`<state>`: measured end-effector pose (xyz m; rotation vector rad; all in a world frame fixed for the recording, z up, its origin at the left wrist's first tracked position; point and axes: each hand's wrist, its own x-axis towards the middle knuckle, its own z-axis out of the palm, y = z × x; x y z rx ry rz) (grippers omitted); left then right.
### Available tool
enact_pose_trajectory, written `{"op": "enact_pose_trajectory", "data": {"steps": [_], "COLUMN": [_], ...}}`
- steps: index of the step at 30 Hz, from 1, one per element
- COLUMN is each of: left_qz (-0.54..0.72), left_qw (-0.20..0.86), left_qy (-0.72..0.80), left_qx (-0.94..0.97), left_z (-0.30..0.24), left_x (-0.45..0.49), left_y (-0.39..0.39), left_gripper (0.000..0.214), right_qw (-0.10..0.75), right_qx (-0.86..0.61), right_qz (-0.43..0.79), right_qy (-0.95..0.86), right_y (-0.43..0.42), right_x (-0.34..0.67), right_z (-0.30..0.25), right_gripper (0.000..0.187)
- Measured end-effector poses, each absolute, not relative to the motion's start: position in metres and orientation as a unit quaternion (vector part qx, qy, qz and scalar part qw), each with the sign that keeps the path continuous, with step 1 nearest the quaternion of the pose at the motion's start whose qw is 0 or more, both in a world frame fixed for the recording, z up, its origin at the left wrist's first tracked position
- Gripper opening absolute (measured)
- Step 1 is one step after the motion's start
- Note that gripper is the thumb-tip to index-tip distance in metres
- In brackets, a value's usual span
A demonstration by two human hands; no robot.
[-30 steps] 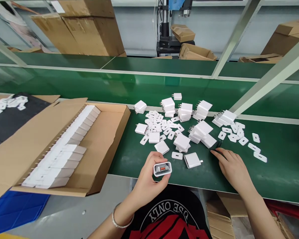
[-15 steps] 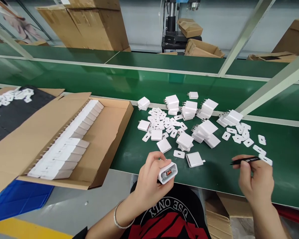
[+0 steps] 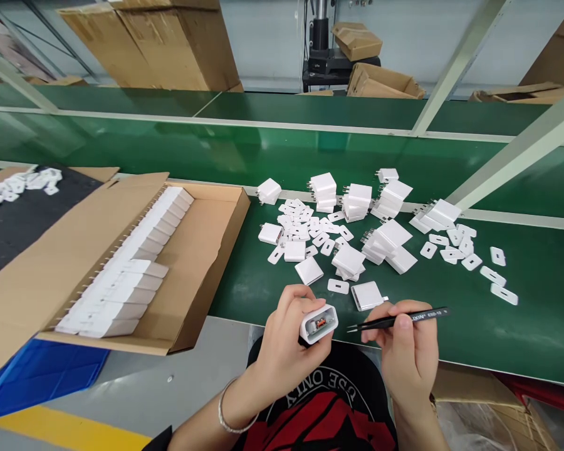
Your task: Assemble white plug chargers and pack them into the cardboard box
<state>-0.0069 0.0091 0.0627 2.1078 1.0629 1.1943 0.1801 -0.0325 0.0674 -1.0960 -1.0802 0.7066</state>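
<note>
My left hand (image 3: 289, 341) is closed around a white charger housing (image 3: 318, 324), its open end turned up toward me. Inside it an orange part and some metal show. Between the thumb and fingers of my right hand (image 3: 407, 344) is a pair of black tweezers (image 3: 386, 321). Their tips point left and stop a short way from the housing, apart from it. Just beyond my hands lie a white charger (image 3: 366, 295) and a loose white cover plate (image 3: 338, 286) with a slot.
Stacked chargers (image 3: 390, 241) and a heap of cover plates (image 3: 295, 219) cover the middle of the green bench (image 3: 451, 326). More plates (image 3: 493, 274) lie to the right. At left, an open cardboard box (image 3: 207, 250) holds a row of chargers. A slanted post (image 3: 512, 150) rises at right.
My right hand has moved left with the tweezers, from the bench's right side to beside the housing. The small charger at the back now stands farther right, behind a stack. My left hand stays nearly in place.
</note>
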Motion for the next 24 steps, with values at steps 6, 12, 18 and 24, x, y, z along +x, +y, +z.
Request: {"op": "enact_pose_trajectory", "data": {"steps": [6, 12, 18, 24], "left_qz": [0.445, 0.449, 0.454, 0.451], "left_qw": [0.243, 0.223, 0.225, 0.225], "left_qy": [0.382, 0.371, 0.366, 0.368], "left_qx": [0.773, 0.782, 0.781, 0.782], "left_z": [0.063, 0.064, 0.066, 0.066], "left_x": [-0.005, -0.005, -0.004, -0.004], "left_y": [0.007, 0.006, 0.006, 0.005], "left_gripper": [0.035, 0.034, 0.035, 0.036], "right_qw": [0.682, 0.699, 0.699, 0.698], "right_qx": [-0.441, -0.431, -0.423, -0.428], "right_qz": [0.356, 0.290, 0.277, 0.263], "right_qy": [-0.463, -0.491, -0.505, -0.510], "right_y": [-0.035, -0.035, -0.035, -0.033], "right_x": [0.161, 0.157, 0.157, 0.155], "right_z": [0.075, 0.071, 0.070, 0.071], "right_gripper": [0.006, 0.010, 0.012, 0.010]}}
